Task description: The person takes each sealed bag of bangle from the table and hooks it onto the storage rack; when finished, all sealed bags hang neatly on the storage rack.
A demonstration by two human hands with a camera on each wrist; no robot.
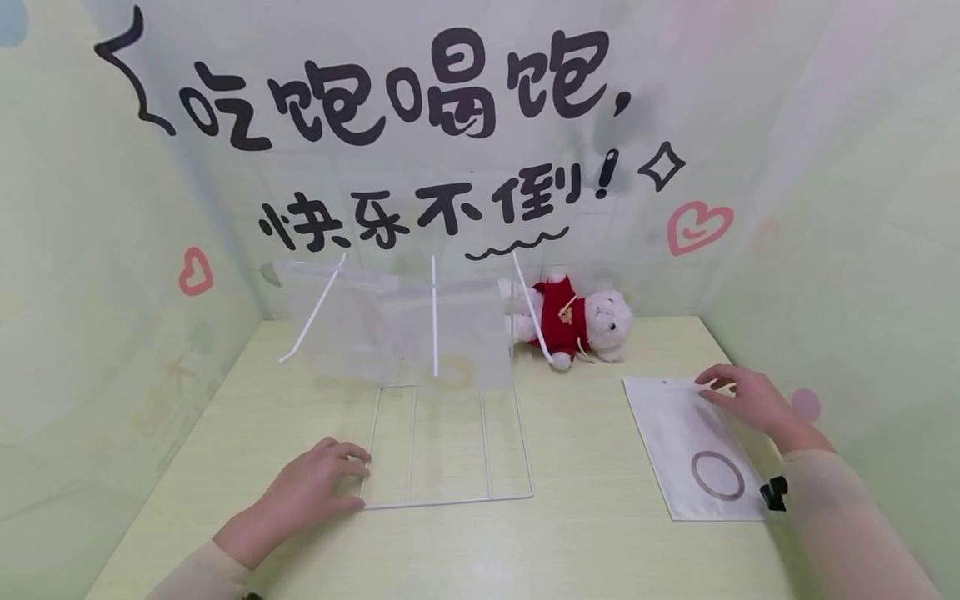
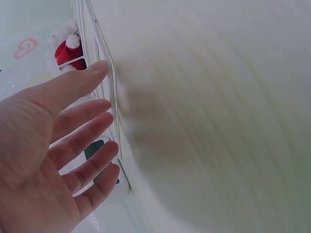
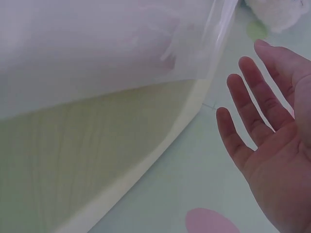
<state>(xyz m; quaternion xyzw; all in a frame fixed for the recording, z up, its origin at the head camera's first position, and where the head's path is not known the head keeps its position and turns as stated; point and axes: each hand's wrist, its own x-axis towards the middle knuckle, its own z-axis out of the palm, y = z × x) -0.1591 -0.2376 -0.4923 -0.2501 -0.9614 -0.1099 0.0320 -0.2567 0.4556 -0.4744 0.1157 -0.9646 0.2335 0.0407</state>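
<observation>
A white wire stand (image 1: 450, 502) with slanting prongs (image 1: 435, 325) stands on the table. Frosted plastic bags (image 1: 468, 333) hang upright at its back. My left hand (image 1: 311, 479) is at the left edge of the stand's base. In the left wrist view its fingers (image 2: 80, 153) are extended, fingertips against or just beside the wire (image 2: 114, 87). A flat white bag (image 1: 667, 433) showing a brown ring (image 1: 693, 475) lies at the right. Over that bag's far right corner is my right hand (image 1: 757, 404). Its fingers (image 3: 243, 99) are loosely bent and hold nothing in the right wrist view.
A plush toy (image 1: 558, 321) in a red top lies on its side behind the stand's right part. Light walls with black lettering (image 1: 453, 83) enclose the pale wooden table (image 1: 585, 467) at the back and sides.
</observation>
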